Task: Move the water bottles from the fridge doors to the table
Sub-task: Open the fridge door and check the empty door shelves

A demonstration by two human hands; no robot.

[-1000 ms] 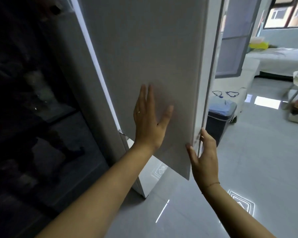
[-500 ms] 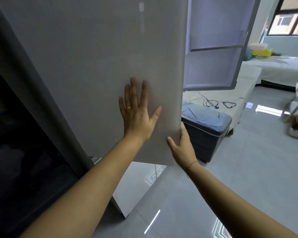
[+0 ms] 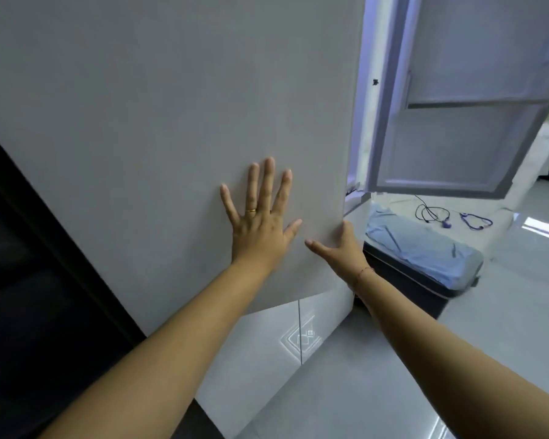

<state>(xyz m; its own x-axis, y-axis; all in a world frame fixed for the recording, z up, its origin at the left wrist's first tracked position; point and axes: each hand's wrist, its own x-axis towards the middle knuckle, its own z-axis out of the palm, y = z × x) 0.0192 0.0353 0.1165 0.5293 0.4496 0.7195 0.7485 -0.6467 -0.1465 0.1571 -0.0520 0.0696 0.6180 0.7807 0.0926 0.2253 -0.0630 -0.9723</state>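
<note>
A wide pale grey left fridge door (image 3: 159, 122) fills most of the view. My left hand (image 3: 260, 220) lies flat on its outer face, fingers spread, a gold ring on one finger. My right hand (image 3: 339, 248) grips the door's lower right edge, thumb on the front and fingers hidden behind. The right fridge door (image 3: 476, 122) stands swung open at the upper right, its inner shelves showing with nothing in them. No water bottle is in view.
A dark bin with a blue liner (image 3: 425, 258) stands on the floor just right of my right hand. Cables (image 3: 435, 213) lie on a white surface behind it. A dark panel (image 3: 29, 280) runs along the left. Glossy grey floor tiles (image 3: 362, 391) lie below.
The left fridge door has swung toward the fridge, now nearly covering the dark interior. Both hands moved with it, and the right hand's grip stays on its edge.
</note>
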